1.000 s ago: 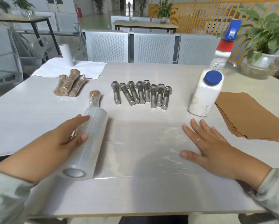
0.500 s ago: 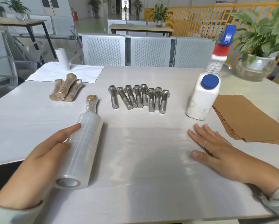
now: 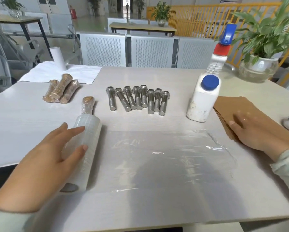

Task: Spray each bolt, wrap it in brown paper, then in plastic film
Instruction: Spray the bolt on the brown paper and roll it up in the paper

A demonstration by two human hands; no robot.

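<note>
Eight bare steel hex bolts (image 3: 138, 99) lie upper-centre on the pale tabletop (image 3: 23, 114); a film sheet (image 3: 165, 156) lies spread below. Left hand (image 3: 45, 158), fingers spread, rests on the clear film roll (image 3: 83, 148); right hand (image 3: 256, 133), fingers extended, touches the brown paper stack (image 3: 244, 108), likely fetching a sheet. Next comes the white spray bottle (image 3: 203, 97). Grey perforated seats (image 3: 150, 51) stand behind.

Eight bare steel hex bolts (image 3: 137, 99) lie side by side in a row mid-table, heads away, threads toward the person; one wrapped bolt (image 3: 87, 105) lies just beyond the far end of the film roll (image 3: 83, 148), three more wrapped bolts (image 3: 61, 88) piled at far left. Film roll lies on its side at left with a clear sheet (image 3: 165, 156) pulled out flat to the right. White spray bottle (image 3: 205, 91) with blue trigger stands upright right of the row, touching the brown paper stack (image 3: 241, 111).
</note>
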